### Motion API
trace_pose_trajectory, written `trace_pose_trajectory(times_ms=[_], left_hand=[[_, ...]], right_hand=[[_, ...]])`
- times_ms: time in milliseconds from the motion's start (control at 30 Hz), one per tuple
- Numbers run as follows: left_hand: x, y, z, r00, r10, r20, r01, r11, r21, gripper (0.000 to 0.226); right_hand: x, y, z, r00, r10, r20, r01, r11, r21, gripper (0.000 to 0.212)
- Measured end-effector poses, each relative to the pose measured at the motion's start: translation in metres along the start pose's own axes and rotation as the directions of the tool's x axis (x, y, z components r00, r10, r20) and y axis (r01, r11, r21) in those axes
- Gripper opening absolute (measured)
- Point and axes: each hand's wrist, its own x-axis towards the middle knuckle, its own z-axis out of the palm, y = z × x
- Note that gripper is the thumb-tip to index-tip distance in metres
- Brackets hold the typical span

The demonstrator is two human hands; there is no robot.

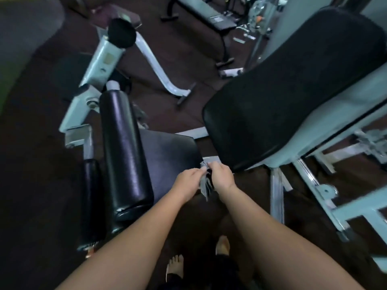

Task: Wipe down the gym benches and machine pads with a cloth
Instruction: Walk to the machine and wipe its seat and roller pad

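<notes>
A small grey cloth point(204, 185) hangs between my two hands in the lower middle of the head view. My left hand point(188, 182) pinches its left edge and my right hand point(222, 175) grips its right edge, both just off the near corner of a black seat pad point(167, 155). A long black roller pad point(123, 151) lies to the left of the seat. A large black back pad point(293, 84) slants up to the right. The picture is blurred.
The machine's pale blue frame point(343, 114) and legs spread to the right and lower right. A second pale frame with a round black pad point(121, 35) stands at the back left, a flat bench point(207, 14) behind it. My bare feet point(223, 245) stand on dark floor.
</notes>
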Motion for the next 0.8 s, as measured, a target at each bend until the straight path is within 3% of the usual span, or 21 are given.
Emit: trace_pose_trajectory(times_ms=[100,200,333,433,633,733,800], left_hand=[[0.012,0.002,-0.010,0.988,-0.116,-0.100,0.104,0.988,-0.117,0.056],[0.025,-0.002,-0.012,0.966,-0.150,-0.212,0.136,0.987,-0.082,0.033],[0.042,-0.013,-0.008,0.889,-0.247,-0.385,0.245,0.968,-0.055,0.019],[0.052,-0.020,-0.006,0.830,-0.300,-0.470,0.290,0.952,-0.094,0.017],[0.070,-0.047,0.003,0.753,-0.397,-0.525,0.388,0.912,-0.132,0.017],[0.083,-0.064,0.007,0.721,-0.428,-0.545,0.441,0.890,-0.116,0.023],[0.092,-0.076,0.008,0.707,-0.450,-0.546,0.458,0.879,-0.131,0.024]], right_hand=[[0.026,-0.012,0.014,0.993,0.003,0.121,0.010,0.995,-0.102,0.034],[0.066,-0.011,0.021,0.971,0.017,0.239,0.021,0.988,-0.155,0.034],[0.107,-0.022,0.025,0.929,-0.037,0.369,0.163,0.934,-0.318,0.035],[0.131,-0.037,0.030,0.886,-0.105,0.452,0.328,0.831,-0.449,0.019],[0.187,-0.036,0.065,0.796,-0.141,0.589,0.536,0.617,-0.577,0.011],[0.208,-0.022,0.091,0.797,-0.137,0.588,0.552,0.559,-0.619,0.033],[0.218,-0.012,0.105,0.786,-0.139,0.603,0.569,0.542,-0.618,0.028]])
